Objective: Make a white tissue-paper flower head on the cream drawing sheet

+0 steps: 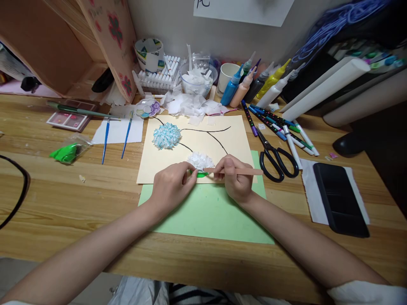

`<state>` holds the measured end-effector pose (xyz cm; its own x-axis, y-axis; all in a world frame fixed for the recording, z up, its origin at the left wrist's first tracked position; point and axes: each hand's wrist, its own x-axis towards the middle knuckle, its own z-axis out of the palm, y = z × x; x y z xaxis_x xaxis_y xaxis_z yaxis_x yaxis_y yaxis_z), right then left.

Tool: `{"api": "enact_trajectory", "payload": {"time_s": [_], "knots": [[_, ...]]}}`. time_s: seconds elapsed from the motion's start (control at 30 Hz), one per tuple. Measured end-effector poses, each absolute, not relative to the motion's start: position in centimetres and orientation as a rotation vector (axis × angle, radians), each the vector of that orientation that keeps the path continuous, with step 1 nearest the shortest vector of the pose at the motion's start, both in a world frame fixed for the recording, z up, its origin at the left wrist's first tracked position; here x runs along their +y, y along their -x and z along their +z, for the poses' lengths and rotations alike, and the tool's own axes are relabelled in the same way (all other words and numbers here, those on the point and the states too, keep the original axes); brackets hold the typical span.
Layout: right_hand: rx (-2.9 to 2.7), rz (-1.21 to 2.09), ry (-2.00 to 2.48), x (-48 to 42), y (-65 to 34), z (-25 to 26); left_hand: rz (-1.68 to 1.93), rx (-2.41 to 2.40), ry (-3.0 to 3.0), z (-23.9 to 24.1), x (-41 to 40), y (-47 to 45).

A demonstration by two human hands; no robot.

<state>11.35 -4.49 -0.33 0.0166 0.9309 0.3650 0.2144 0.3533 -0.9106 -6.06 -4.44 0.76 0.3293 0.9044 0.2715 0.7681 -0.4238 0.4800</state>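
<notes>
Green leaf (201, 173): pinched in your left hand (171, 186) at the cream sheet's (165, 163) near edge.
Right hand (235, 178): closed round a wooden stick (241, 171), tip on the leaf.
Done: blue flower (166, 135), white flower (200, 160).
Left: bare stems, looks like.

My wooden desk (63, 212) carries green paper (210, 216) centrally, scissors (276, 156) at three o'clock, brushes (116, 133) at ten.

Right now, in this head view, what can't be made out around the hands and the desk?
- Small green paper piece: mostly hidden by the left hand fingers.
- Thin wooden stick: whether its tip touches the white tissue flower is hidden by the right hand.
- White wall sheet: cut off by the top edge.
</notes>
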Motion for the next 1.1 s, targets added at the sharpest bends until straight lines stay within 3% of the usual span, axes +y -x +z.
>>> {"api": "enact_trajectory", "payload": {"time_s": [0.57, 0.87, 1.1], "knots": [[-1.724, 0.612, 1.12, -4.2, -11.2, 0.1, 0.73, 1.585, -2.175, 0.8, -4.2, 5.8], [-1.411, 0.915, 1.234, -3.5, -10.8, 0.0, 0.79, 1.539, -2.07, 1.3, -4.4, 6.0], [-1.439, 0.869, 1.161, -3.9, -11.0, -0.3, 0.754, 1.476, -2.213, 1.0, -4.7, 6.2]]}}
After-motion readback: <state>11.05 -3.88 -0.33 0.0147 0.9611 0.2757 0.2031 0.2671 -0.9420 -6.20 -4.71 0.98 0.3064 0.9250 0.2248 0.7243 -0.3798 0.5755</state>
